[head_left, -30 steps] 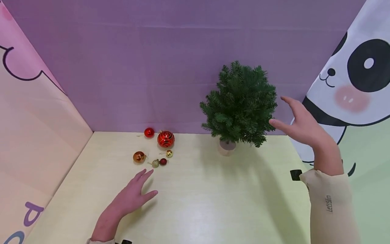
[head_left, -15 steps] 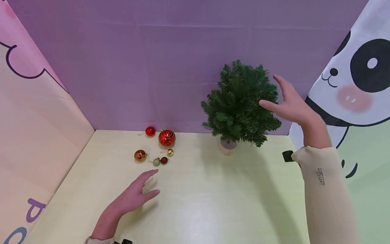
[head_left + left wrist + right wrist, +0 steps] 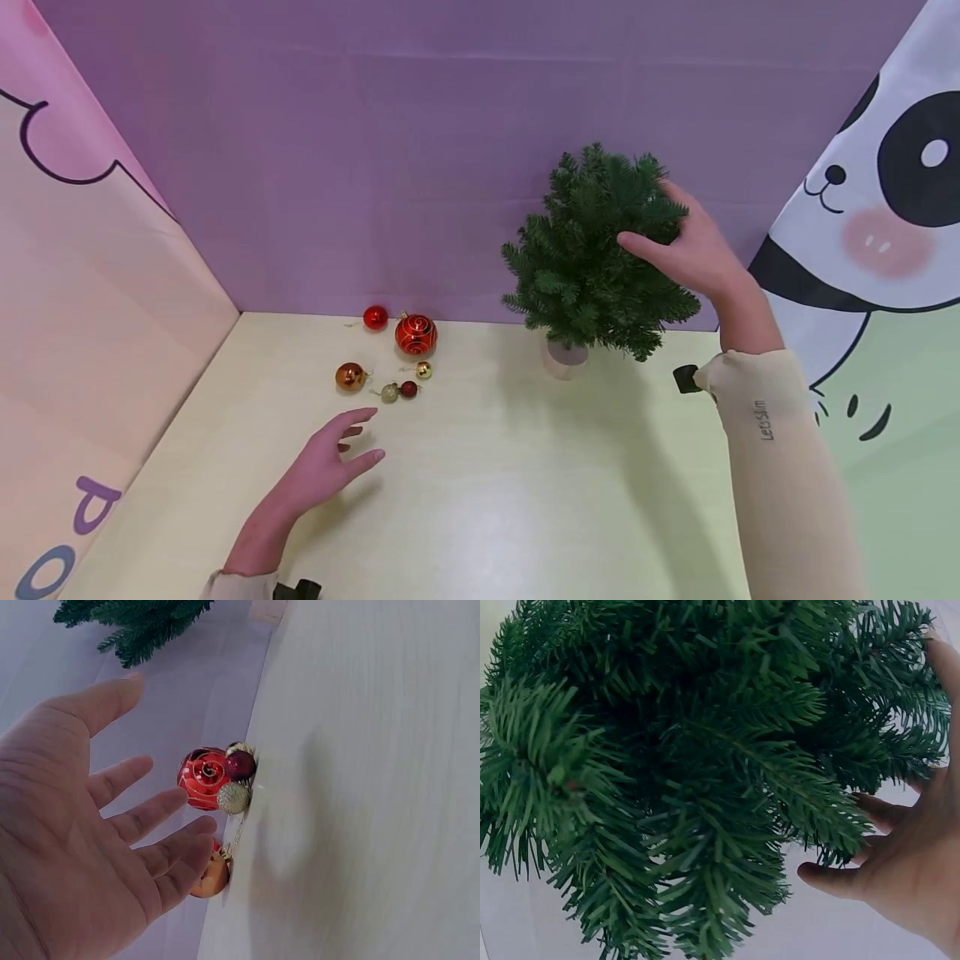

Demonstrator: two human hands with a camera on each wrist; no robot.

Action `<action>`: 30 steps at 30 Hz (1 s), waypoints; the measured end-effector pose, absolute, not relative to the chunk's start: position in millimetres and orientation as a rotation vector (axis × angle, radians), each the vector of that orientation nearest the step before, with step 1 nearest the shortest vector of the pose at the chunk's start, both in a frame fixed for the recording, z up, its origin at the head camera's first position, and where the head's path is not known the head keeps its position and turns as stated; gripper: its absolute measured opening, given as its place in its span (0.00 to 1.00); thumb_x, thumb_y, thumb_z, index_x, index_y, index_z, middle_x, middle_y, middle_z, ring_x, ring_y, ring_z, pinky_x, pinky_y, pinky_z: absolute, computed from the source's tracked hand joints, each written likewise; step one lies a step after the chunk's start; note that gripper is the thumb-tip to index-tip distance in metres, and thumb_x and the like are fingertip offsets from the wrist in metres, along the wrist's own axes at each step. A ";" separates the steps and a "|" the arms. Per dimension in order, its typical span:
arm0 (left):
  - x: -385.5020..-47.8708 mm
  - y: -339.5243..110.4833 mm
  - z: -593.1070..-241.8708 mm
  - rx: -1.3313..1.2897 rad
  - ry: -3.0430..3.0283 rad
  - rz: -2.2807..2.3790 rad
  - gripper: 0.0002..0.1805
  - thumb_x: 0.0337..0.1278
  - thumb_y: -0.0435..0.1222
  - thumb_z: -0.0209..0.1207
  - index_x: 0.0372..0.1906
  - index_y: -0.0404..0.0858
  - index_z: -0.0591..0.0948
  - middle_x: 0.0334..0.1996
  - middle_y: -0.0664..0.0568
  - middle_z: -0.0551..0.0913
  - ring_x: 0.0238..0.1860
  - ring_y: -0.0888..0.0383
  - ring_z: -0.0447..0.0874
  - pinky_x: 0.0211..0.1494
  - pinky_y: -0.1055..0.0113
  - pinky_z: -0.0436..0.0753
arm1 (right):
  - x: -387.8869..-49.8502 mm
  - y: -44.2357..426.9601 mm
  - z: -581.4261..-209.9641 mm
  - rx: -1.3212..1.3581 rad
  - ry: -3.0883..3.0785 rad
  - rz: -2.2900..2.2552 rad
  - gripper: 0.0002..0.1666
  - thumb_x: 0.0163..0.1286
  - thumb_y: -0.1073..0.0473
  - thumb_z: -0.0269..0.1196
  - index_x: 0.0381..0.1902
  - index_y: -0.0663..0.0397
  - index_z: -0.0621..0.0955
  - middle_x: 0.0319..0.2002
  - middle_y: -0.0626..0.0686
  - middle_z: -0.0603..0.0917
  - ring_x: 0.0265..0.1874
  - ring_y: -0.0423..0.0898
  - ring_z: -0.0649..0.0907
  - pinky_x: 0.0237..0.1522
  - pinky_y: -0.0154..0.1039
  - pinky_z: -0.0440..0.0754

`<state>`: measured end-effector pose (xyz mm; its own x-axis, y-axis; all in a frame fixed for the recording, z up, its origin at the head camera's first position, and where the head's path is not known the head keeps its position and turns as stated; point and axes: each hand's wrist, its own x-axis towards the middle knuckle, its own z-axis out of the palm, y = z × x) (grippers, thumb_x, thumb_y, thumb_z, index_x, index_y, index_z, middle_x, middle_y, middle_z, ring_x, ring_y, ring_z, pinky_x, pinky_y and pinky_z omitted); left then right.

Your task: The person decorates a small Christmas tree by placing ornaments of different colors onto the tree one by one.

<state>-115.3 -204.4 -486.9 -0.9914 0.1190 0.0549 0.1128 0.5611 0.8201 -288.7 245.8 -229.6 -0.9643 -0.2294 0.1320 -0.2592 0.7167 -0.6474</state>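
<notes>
A small green artificial Christmas tree (image 3: 592, 250) stands upright in a pale round pot (image 3: 565, 362) at the back of the table. My right hand (image 3: 703, 257) is at its upper right side, thumb in front and fingertips partly hidden behind the branches. In the right wrist view its fingers (image 3: 831, 880) are spread at the foliage; whether they press on it I cannot tell. My left hand (image 3: 321, 468) hovers over the table, fingers loosely extended, holding nothing. Nearest to it are a glittery pale-gold bauble (image 3: 389, 392), a dark red bauble (image 3: 408, 389) and a copper bauble (image 3: 350, 377).
Behind these lie a large red bauble with gold swirls (image 3: 416, 336), a plain red bauble (image 3: 375, 317) and a small gold bauble (image 3: 423, 370). A purple cloth (image 3: 375, 167) backs the table (image 3: 480, 500). Printed cloths flank it, a panda cloth (image 3: 888, 242) on the right.
My right hand has moved left and upward, from beside the tree to its upper right branches. The left hand has shifted slightly, staying in front of the baubles. The head view has tilted a little.
</notes>
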 end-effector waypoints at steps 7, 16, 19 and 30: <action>-119.0 -214.8 -488.4 0.188 2.748 1.488 0.33 0.59 0.45 0.65 0.66 0.36 0.70 0.63 0.38 0.72 0.60 0.38 0.72 0.56 0.44 0.74 | -288.7 240.6 -232.5 0.413 -2.887 1.026 0.57 0.62 0.29 0.59 0.78 0.38 0.44 0.46 0.69 0.77 0.57 0.67 0.71 0.57 0.63 0.65; -122.5 -223.5 -489.1 0.145 2.790 1.498 0.31 0.60 0.47 0.64 0.63 0.36 0.72 0.60 0.40 0.75 0.60 0.39 0.72 0.56 0.44 0.74 | -291.1 233.6 -235.1 0.437 -2.916 1.092 0.57 0.62 0.28 0.59 0.78 0.33 0.42 0.67 0.72 0.62 0.69 0.65 0.60 0.61 0.66 0.60; -124.6 -227.8 -492.7 0.135 2.819 1.522 0.30 0.61 0.47 0.64 0.63 0.35 0.72 0.59 0.39 0.75 0.60 0.40 0.72 0.56 0.44 0.75 | -291.1 231.7 -235.7 0.429 -2.926 1.091 0.57 0.62 0.27 0.58 0.78 0.34 0.43 0.73 0.68 0.52 0.72 0.64 0.54 0.63 0.66 0.57; -133.6 -241.1 -493.5 0.074 2.931 1.604 0.30 0.62 0.43 0.63 0.62 0.31 0.70 0.60 0.38 0.73 0.59 0.38 0.71 0.54 0.43 0.74 | -290.4 230.5 -237.4 0.464 -2.917 1.092 0.54 0.63 0.28 0.57 0.78 0.37 0.48 0.75 0.63 0.48 0.72 0.63 0.52 0.64 0.67 0.54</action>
